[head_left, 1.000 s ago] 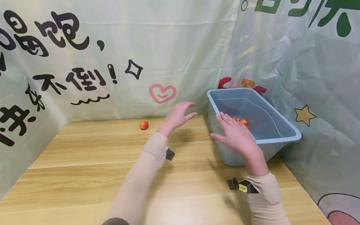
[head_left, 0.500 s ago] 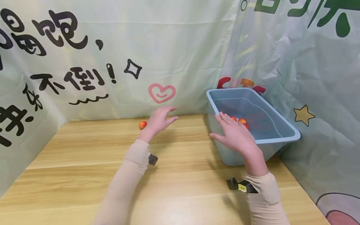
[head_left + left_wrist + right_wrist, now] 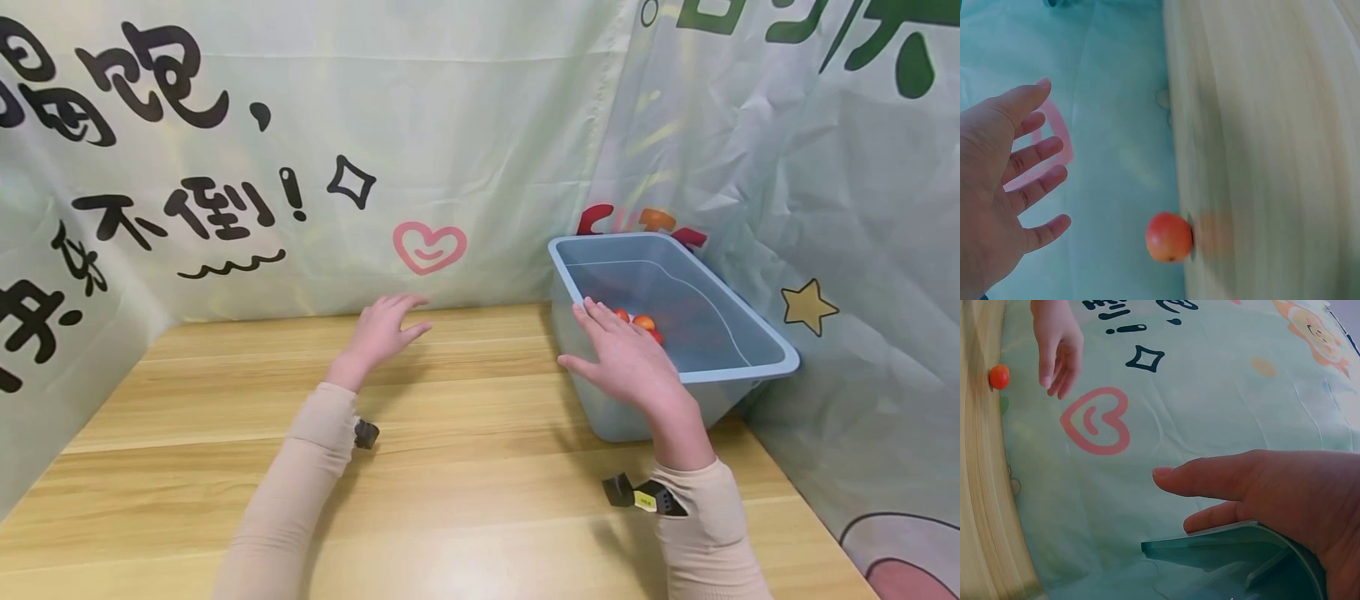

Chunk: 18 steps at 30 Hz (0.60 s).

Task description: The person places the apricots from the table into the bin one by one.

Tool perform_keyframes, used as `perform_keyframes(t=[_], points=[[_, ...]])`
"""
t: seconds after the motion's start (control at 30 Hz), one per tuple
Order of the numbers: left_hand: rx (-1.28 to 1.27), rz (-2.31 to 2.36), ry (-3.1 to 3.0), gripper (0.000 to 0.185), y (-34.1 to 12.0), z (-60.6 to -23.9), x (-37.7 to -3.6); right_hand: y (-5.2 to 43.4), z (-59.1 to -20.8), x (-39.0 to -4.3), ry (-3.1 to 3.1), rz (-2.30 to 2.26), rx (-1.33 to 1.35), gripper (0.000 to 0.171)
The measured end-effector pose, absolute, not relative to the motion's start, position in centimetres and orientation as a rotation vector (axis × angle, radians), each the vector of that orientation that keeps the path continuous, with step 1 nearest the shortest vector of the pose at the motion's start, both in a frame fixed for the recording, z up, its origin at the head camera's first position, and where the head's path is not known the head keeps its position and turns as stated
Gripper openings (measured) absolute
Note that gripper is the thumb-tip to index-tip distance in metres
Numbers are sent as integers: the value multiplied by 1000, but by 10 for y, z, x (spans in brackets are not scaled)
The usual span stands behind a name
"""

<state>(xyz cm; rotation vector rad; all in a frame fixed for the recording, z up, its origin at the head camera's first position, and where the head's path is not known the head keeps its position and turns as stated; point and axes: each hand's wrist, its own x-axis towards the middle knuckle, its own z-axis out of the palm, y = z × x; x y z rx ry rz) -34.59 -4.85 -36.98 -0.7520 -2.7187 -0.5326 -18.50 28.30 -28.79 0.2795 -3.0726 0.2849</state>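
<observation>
Beige sleeves, black wrist straps

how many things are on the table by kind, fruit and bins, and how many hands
Small red-orange fruits: 4 — 1 loose on the wooden table, shown in the left wrist view, and 3 in the bin
Blue plastic bin: 1
Hands: 2 — left hand, right hand
Total: 7

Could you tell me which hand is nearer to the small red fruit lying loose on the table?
Left. The left hand hovers open just beside the fruit; the right hand rests far away on the blue bin.
</observation>
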Motion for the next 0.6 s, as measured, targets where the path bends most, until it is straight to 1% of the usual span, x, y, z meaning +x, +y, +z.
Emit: perform_keyframes(t=[0.6], points=[[-654, -428, -2837, 53, -92, -380, -365, 283, -289, -186, -3079, 283, 272, 81]])
